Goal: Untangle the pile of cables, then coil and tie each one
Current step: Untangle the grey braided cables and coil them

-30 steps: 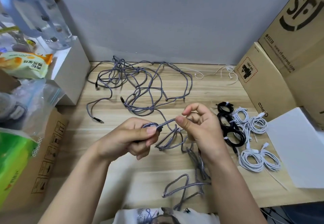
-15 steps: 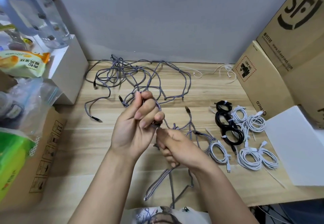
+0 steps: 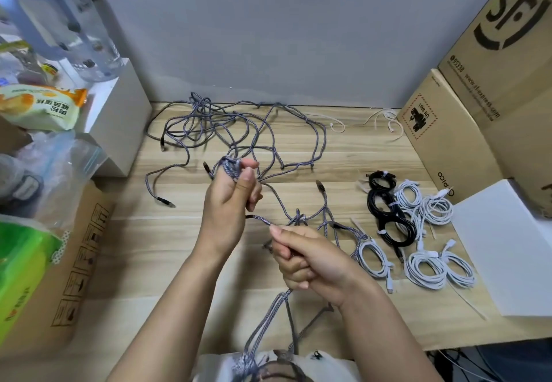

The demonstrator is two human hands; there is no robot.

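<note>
A tangle of grey braided cables sprawls over the back of the wooden table. My left hand is raised above the table's middle, fingers curled round a few turns of one grey cable wound over the fingertips. Lower and to the right, my right hand grips the same cable, pinching it near a short end that points left. Doubled strands hang from that fist toward my lap. A knot of grey cable lies just beyond my right hand.
Coiled and tied cables lie at the right: two black ones and several white ones. Loose white ties lie at the back. Cardboard boxes and a white box line the right; boxes and bags crowd the left.
My left hand rose and moved away from me with cable wound on its fingers. My right hand dropped toward me and to the right, drawing the cable through its grip.
</note>
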